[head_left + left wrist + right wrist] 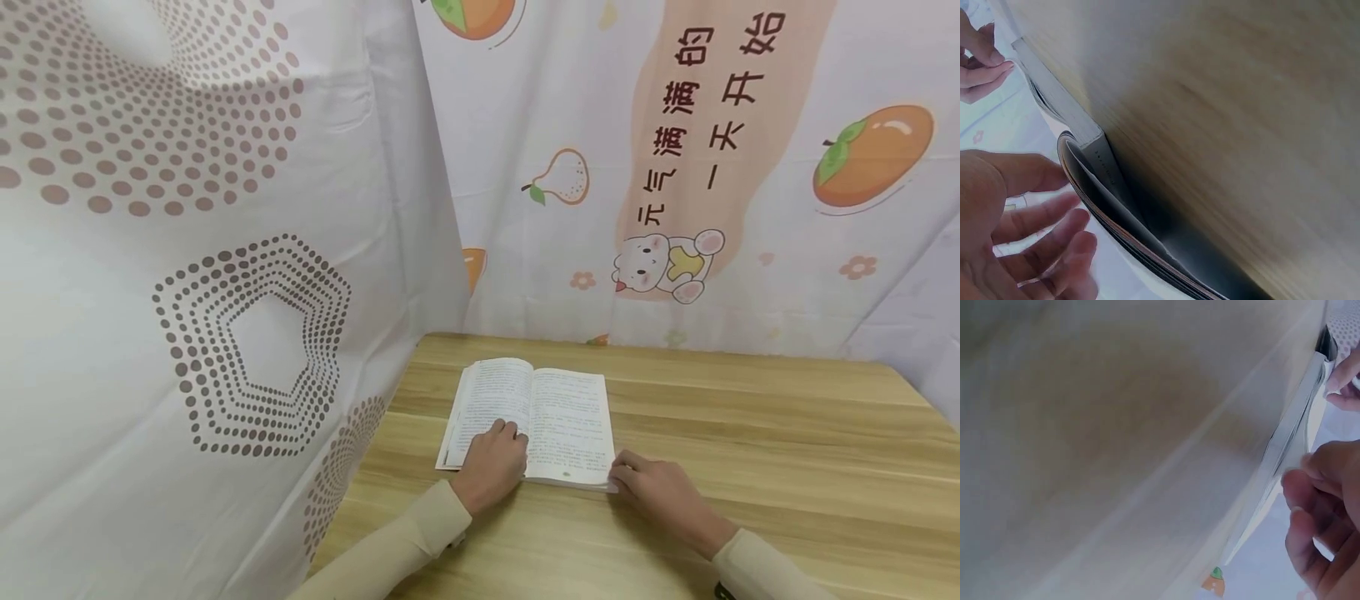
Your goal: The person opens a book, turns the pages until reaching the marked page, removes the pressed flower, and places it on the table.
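Observation:
A thick open book [570,417] with printed pages lies on the wooden table, its spine running away from me. My left hand [491,462] rests on the lower part of the left page, close to the middle fold, with fingers bent loosely. In the left wrist view, the thumb and fingertips of that hand [985,187] touch the bowed pages at the lower edge. At the book's lower right corner, my right hand [663,496] pinches a page between thumb and forefinger. The right wrist view shows this hand [1342,481] at the slightly raised page edge.
The wood-grain table [750,425] stretches to the right of the book. A white curtain with brown dots [255,350] hangs close on the left. Behind the table hangs another curtain with fruit prints and writing [555,250].

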A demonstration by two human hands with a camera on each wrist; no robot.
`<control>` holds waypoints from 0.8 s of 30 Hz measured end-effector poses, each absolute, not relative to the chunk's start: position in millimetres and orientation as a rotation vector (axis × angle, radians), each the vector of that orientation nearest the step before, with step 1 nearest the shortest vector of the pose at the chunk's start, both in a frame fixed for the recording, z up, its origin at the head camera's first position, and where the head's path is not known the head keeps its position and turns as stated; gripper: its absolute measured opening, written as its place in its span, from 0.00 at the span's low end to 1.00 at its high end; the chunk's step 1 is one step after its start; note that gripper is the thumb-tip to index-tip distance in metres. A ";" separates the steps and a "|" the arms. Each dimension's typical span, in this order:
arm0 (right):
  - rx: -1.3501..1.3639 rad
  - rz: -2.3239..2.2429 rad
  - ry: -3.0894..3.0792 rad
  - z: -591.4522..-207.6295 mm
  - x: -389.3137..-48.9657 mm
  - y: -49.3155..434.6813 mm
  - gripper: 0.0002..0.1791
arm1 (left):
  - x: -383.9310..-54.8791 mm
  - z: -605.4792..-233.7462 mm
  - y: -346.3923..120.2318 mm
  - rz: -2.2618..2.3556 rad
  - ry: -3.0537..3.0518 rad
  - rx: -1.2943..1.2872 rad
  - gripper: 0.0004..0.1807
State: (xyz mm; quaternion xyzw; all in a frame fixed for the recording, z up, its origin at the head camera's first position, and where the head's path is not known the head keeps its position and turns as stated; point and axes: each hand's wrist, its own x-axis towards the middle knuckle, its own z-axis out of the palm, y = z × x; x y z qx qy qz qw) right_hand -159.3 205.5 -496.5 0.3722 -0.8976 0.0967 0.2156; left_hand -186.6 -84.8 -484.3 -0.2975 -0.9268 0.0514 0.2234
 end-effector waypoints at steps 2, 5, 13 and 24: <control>1.047 0.244 -2.478 -495.5 -159.3 205.3 0.06 | -187.6 -483.9 -84.5 0.148 -2.565 -0.855 0.06; 1.059 0.214 -2.464 -493.9 -159.0 204.7 0.06 | -188.6 -484.4 -83.8 0.121 -2.576 -0.905 0.06; 1.074 0.381 -2.427 -492.1 -161.3 207.2 0.08 | -186.4 -487.4 -84.9 0.039 -2.602 -0.958 0.19; 0.991 0.490 -2.324 -485.7 -166.4 206.7 0.12 | -187.2 -487.8 -85.3 0.084 -2.586 -0.972 0.22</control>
